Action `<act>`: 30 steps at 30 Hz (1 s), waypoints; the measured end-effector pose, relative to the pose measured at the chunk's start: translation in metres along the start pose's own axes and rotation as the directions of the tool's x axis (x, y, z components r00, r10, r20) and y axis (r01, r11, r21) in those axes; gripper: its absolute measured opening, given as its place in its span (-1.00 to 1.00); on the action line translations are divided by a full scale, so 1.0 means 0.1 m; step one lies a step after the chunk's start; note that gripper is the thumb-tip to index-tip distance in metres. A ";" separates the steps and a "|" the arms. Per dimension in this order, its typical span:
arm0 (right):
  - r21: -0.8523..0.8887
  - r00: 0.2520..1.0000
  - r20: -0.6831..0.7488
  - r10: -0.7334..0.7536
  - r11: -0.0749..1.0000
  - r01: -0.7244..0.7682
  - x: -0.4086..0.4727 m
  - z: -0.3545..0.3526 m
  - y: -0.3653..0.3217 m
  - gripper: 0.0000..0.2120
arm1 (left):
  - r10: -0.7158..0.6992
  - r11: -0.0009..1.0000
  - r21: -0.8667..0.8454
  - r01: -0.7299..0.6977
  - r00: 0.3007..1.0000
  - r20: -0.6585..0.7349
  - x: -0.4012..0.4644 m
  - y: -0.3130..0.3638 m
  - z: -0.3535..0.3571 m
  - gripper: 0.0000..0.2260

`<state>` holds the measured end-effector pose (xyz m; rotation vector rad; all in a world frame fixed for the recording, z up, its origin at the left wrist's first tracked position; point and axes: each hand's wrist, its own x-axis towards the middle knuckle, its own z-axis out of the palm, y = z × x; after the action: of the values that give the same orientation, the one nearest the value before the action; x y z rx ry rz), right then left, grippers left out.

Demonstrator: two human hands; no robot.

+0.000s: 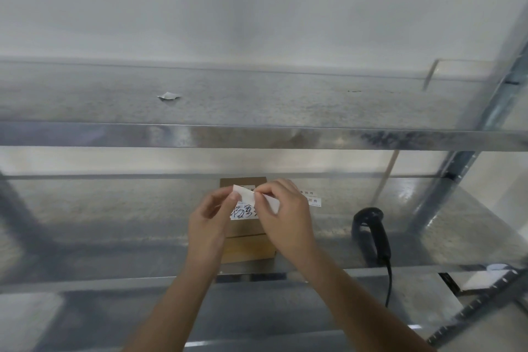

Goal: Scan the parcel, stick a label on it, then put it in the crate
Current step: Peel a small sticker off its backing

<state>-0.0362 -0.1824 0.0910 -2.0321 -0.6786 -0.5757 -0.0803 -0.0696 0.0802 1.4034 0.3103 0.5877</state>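
A small brown cardboard parcel [247,246] lies on the middle metal shelf [114,226], with a white slip bearing black handwriting [243,212] on its top. Above the parcel, my left hand [210,223] and my right hand [285,214] both pinch a small white label [244,193] between thumb and fingertips. The label is bent and held just over the parcel's top. A black handheld scanner [371,233] lies on the same shelf to the right, its cable hanging over the front edge. No crate is in view.
The upper shelf [257,106] carries a crumpled scrap of white paper [169,96]. Strips of white labels [313,200] lie behind my right hand. Steel uprights [457,168] stand at the right. A white object [483,280] sits low on the right.
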 end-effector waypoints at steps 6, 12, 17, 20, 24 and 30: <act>0.055 0.992 0.085 0.089 0.994 -0.093 0.03 -0.12 0.03 -0.71 | 0.104 0.989 0.096 -0.110 0.992 0.066 0.00 0.08 -0.02 -0.96; 0.078 0.980 0.189 0.062 0.994 -0.078 0.17 -0.25 0.00 -0.90 | 0.203 0.920 0.286 -0.269 0.950 0.238 0.04 0.14 -0.06 -0.94; 0.014 0.963 0.265 0.053 0.998 -0.058 0.22 -0.31 -0.02 -0.94 | 0.248 0.899 0.310 -0.309 0.943 0.222 0.06 0.20 -0.06 -0.90; 0.060 0.966 0.246 0.078 0.994 -0.096 0.23 -0.31 -0.02 -0.89 | 0.224 0.933 0.248 -0.260 0.961 0.162 0.05 0.23 -0.07 -0.91; -0.021 0.995 0.075 -0.062 0.998 0.064 0.21 -0.25 -0.01 -0.98 | 0.197 0.960 0.192 -0.204 0.979 0.059 0.04 0.25 -0.06 -0.93; -0.141 0.944 -0.010 -0.330 0.935 0.326 0.19 -0.11 -0.04 -0.87 | 0.050 0.998 0.028 -0.053 0.995 0.083 0.01 0.26 0.04 -0.93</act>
<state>-0.0266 -0.1857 0.1108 -2.0434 -0.9928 -0.8699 -0.0831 -0.0706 0.1068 1.4639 0.2183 0.5676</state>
